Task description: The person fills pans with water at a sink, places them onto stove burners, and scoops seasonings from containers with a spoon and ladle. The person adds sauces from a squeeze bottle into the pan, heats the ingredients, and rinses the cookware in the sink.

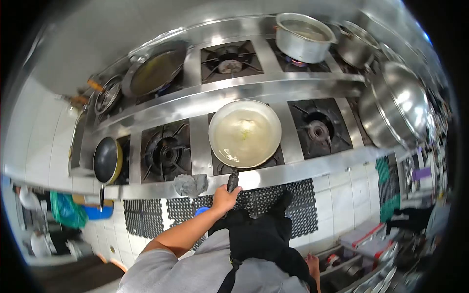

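Note:
My left hand is wrapped round the black handle of a pale frying pan. The pan sits over a front burner, with a thin layer of clear liquid and a few small green bits in its middle. A crumpled grey cloth lies on the stove's front edge, left of that hand. Low at the right, beside my body, is my right hand, close to an open drawer holding containers. Its fingers are too small and partly hidden to make out.
A large pot stands over a lit back burner. At the back left is a wide dark pan with oily liquid. A black-and-yellow frying pan rests front left. Big steel bowls stand at the right. Black rubber mats cover the floor.

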Demonstrator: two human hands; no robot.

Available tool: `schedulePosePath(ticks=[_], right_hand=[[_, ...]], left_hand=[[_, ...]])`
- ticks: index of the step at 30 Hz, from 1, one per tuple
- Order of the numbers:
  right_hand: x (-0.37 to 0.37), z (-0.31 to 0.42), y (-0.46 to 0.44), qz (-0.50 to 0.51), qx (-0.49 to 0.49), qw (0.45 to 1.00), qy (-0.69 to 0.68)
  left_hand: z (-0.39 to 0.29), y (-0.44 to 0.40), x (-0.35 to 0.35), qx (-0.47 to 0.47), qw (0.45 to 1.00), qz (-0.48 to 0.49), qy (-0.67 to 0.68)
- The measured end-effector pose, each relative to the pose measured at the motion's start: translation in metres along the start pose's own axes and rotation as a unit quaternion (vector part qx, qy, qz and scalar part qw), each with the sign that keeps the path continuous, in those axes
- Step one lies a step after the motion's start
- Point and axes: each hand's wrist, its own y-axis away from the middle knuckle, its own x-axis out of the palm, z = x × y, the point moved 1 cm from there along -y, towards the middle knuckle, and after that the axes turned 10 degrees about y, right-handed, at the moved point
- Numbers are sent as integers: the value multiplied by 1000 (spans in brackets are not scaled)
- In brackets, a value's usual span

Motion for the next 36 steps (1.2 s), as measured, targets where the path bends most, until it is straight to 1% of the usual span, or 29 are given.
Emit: schedulePosePath(ticks=[1, 2, 4, 5, 7, 8, 9, 10, 12, 13, 14, 15, 16, 17, 18, 19, 22, 23, 24, 26, 28, 29, 30, 32, 33, 34, 35, 36], right_hand=[[-22, 11, -19, 12, -21, 999, 34], [-43, 23, -38, 21, -52, 996, 70], [-87, 52, -71, 30, -149, 976, 155], [-108, 71, -88, 27, -217, 952, 213], [-149, 119, -109, 15, -325, 898, 296], [-163, 147, -114, 25, -307, 916, 257], [-177, 176, -122, 34, -208, 960, 185], [-187, 209, -127, 42, -103, 987, 113], [-207, 261, -133, 39, -162, 975, 148], [-212, 284, -136, 41, -161, 973, 159], [-214, 302, -140, 47, -170, 969, 170], [-215, 316, -142, 46, -186, 964, 183], [-215, 331, -143, 44, -202, 959, 194], [-212, 342, -145, 44, -208, 957, 200], [-208, 351, -145, 46, -213, 954, 205], [-203, 357, -145, 55, -220, 951, 211], [-192, 362, -135, 60, -235, 944, 222], [-189, 359, -134, 62, -241, 940, 234], [-190, 353, -131, 62, -245, 936, 247], [-190, 339, -117, 48, -249, 934, 251], [-196, 316, -99, 38, -241, 940, 238], [-201, 289, -88, 12, -224, 948, 224], [-210, 266, -83, -5, -205, 954, 218], [-219, 229, -59, -33, -183, 959, 212], [-224, 207, -49, -39, -177, 961, 209], [-228, 187, -41, -44, -173, 962, 207], [-229, 170, -28, -59, -169, 962, 208], [-229, 152, -15, -70, -164, 962, 208]], left_hand=[[0, 4, 8, 4, 1000, -20, -19], [4, 8, 18, -9, 999, -41, -8], [-1, 13, 36, 6, 995, -89, -36], [-6, 18, 43, -20, 997, -80, -2], [-22, 24, 55, -21, 994, -105, 4], [-26, 28, 62, -24, 994, -110, 5], [-34, 32, 68, -39, 992, -120, 5], [-35, 32, 72, -49, 990, -131, 9], [-32, 34, 77, -32, 986, -164, -10], [-35, 34, 77, -60, 988, -142, -9], [-46, 37, 71, -64, 986, -156, -4], [-56, 40, 64, -100, 988, -87, 85], [-62, 44, 61, -130, 976, -14, 175], [-58, 42, 58, -166, 942, -3, 292], [-52, 42, 48, -178, 917, 13, 357], [-37, 42, 37, -188, 905, -26, 380], [25, 42, 15, -217, 872, -122, 421], [50, 38, 13, -232, 870, -131, 414], [70, 34, 15, -228, 871, -126, 416], [108, 19, 21, -240, 880, -174, 372], [163, -20, 43, -191, 900, -217, 327], [189, -52, 62, -128, 846, -207, 474], [170, -52, 68, -130, 834, -198, 499], [178, -57, 90, -199, 787, -143, 566], [184, -56, 98, -202, 784, -129, 573], [191, -50, 102, -248, 903, -67, 344], [198, -46, 107, -270, 959, -2, 91], [205, -37, 115, -268, 958, 4, 98]])
